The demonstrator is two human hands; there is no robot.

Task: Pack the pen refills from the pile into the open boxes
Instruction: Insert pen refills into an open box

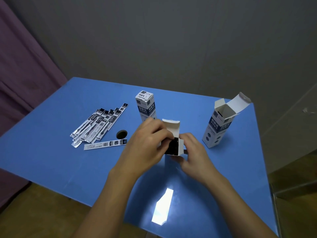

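An open white box stands at the table's centre, its lid flap raised and dark refill tops showing in its mouth. My left hand curls over its left side with fingertips at the opening. My right hand grips its right wall. The pile of packaged pen refills lies fanned out at the left, with one single refill lying apart in front of it. A second open box stands at the right, flaps up. A closed box stands upright behind my hands.
The blue table has a round hole beside the pile. A bright light reflection lies near the front edge. A purple curtain hangs at the left, a grey wall behind. Wooden floor shows below the table edges.
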